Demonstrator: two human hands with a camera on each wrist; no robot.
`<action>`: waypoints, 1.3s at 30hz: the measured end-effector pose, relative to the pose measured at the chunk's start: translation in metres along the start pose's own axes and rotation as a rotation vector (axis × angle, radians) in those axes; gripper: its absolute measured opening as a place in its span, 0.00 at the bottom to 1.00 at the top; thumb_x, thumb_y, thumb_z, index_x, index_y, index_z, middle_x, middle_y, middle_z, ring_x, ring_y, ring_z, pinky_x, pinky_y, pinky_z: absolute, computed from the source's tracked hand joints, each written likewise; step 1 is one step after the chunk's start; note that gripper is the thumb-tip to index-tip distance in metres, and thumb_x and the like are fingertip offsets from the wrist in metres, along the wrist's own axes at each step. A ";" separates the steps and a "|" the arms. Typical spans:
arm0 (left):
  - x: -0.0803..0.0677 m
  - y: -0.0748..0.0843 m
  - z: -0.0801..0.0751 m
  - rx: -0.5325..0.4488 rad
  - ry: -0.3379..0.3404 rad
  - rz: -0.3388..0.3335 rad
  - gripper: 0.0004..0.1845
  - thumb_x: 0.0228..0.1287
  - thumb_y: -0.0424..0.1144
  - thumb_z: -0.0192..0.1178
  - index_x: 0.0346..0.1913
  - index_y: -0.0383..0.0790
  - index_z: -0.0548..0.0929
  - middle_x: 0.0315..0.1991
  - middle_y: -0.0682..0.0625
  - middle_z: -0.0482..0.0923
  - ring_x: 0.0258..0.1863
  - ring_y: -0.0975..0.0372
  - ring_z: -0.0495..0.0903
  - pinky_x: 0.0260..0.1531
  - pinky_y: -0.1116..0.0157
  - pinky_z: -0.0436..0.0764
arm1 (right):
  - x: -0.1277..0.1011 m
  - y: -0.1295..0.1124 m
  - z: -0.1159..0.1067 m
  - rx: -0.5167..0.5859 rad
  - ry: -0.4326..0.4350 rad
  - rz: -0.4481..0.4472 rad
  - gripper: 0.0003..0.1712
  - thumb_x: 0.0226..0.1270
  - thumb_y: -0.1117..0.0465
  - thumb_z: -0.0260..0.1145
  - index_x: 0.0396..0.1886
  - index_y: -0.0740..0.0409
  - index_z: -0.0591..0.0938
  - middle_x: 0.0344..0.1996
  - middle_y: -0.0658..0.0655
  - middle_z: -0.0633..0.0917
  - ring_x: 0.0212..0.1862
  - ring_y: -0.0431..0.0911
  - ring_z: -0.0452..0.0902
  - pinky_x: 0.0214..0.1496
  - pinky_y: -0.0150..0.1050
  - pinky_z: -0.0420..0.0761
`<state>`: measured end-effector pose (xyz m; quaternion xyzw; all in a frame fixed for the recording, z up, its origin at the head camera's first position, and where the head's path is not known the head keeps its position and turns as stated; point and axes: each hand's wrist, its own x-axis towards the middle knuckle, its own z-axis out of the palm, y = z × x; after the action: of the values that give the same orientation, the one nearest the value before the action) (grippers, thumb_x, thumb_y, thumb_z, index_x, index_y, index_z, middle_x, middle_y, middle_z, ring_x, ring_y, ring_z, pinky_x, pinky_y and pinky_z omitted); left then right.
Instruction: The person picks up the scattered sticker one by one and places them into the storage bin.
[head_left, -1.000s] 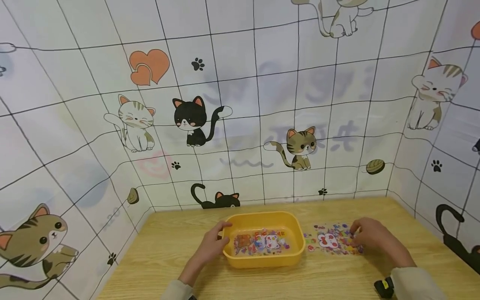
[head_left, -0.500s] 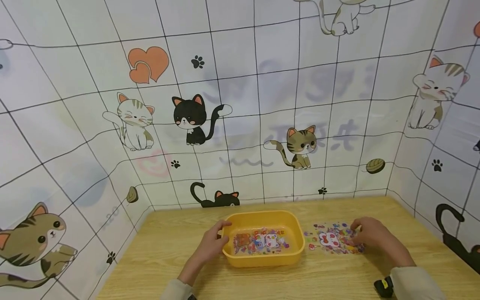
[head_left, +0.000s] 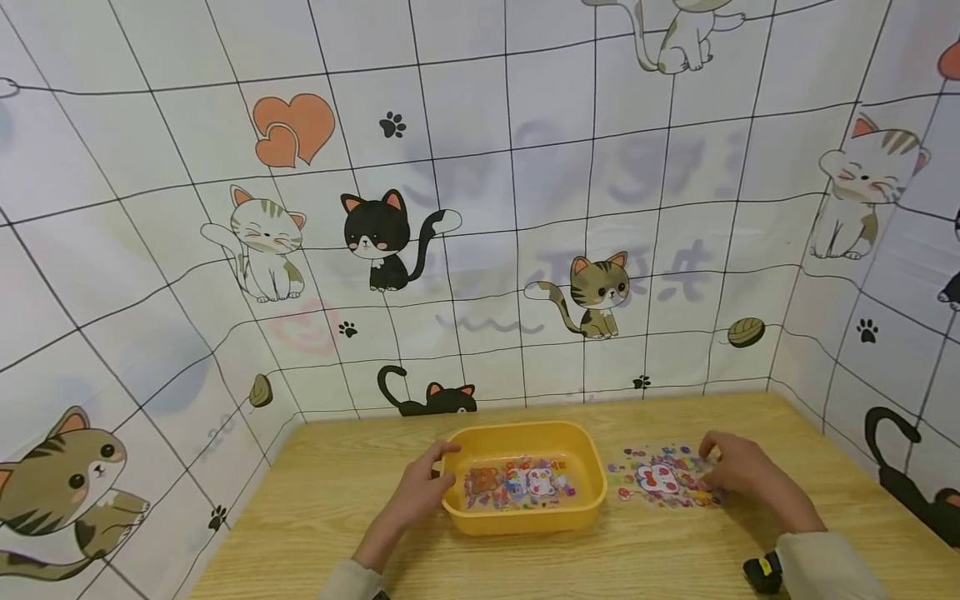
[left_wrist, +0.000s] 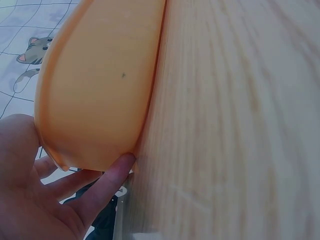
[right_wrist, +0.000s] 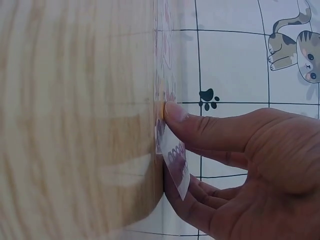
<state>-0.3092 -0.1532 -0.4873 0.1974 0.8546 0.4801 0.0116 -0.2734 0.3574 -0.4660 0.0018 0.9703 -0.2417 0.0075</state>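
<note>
In the head view, my left hand (head_left: 422, 487) holds the left end of a yellow plastic basin (head_left: 525, 522). The left wrist view shows the thumb by the rim and fingertips against the outer wall of the basin (left_wrist: 102, 95). Inside the basin lies a clear sheet of colourful cartoon stickers (head_left: 517, 483). To its right, a second sticker sheet (head_left: 657, 478) lies flat on the table. My right hand (head_left: 738, 468) pinches this sheet's right edge. In the right wrist view, a corner of the sticker sheet (right_wrist: 176, 167) sticks up between thumb and fingers.
The wood-grain table (head_left: 615, 567) stands in a corner, enclosed by white gridded sheeting (head_left: 480, 208) printed with cartoon cats. A small black device (head_left: 763, 573) with a yellow mark sits at the right cuff.
Both hands, the basin and the sticker sheets stay in place. Only the head view has shifted slightly.
</note>
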 end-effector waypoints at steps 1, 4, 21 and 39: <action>0.000 0.000 0.000 0.002 0.001 -0.001 0.23 0.72 0.31 0.55 0.68 0.38 0.75 0.69 0.28 0.71 0.47 0.50 0.84 0.37 0.62 0.84 | 0.000 0.000 0.000 0.013 -0.002 0.006 0.22 0.55 0.62 0.79 0.44 0.66 0.78 0.36 0.63 0.81 0.35 0.51 0.73 0.35 0.44 0.74; 0.000 0.000 0.000 0.002 -0.001 -0.001 0.23 0.72 0.31 0.55 0.68 0.38 0.75 0.69 0.28 0.71 0.48 0.50 0.84 0.37 0.61 0.84 | 0.000 0.001 0.002 0.049 0.002 0.024 0.19 0.55 0.65 0.77 0.39 0.64 0.75 0.32 0.59 0.79 0.31 0.48 0.72 0.32 0.41 0.72; -0.001 0.001 0.000 0.001 -0.006 -0.004 0.23 0.72 0.31 0.55 0.68 0.37 0.74 0.70 0.29 0.69 0.48 0.49 0.84 0.35 0.63 0.83 | 0.003 0.008 0.003 0.146 -0.010 0.009 0.08 0.57 0.65 0.74 0.32 0.64 0.83 0.31 0.55 0.81 0.33 0.47 0.73 0.33 0.39 0.74; 0.000 0.000 0.000 0.011 -0.003 0.001 0.23 0.72 0.31 0.54 0.68 0.37 0.74 0.70 0.28 0.70 0.49 0.48 0.84 0.36 0.62 0.84 | 0.001 0.009 -0.011 0.223 0.032 0.015 0.11 0.64 0.71 0.63 0.42 0.74 0.86 0.37 0.65 0.87 0.33 0.46 0.76 0.33 0.39 0.80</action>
<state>-0.3094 -0.1532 -0.4869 0.1989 0.8572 0.4749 0.0116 -0.2745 0.3703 -0.4609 0.0135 0.9373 -0.3481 -0.0064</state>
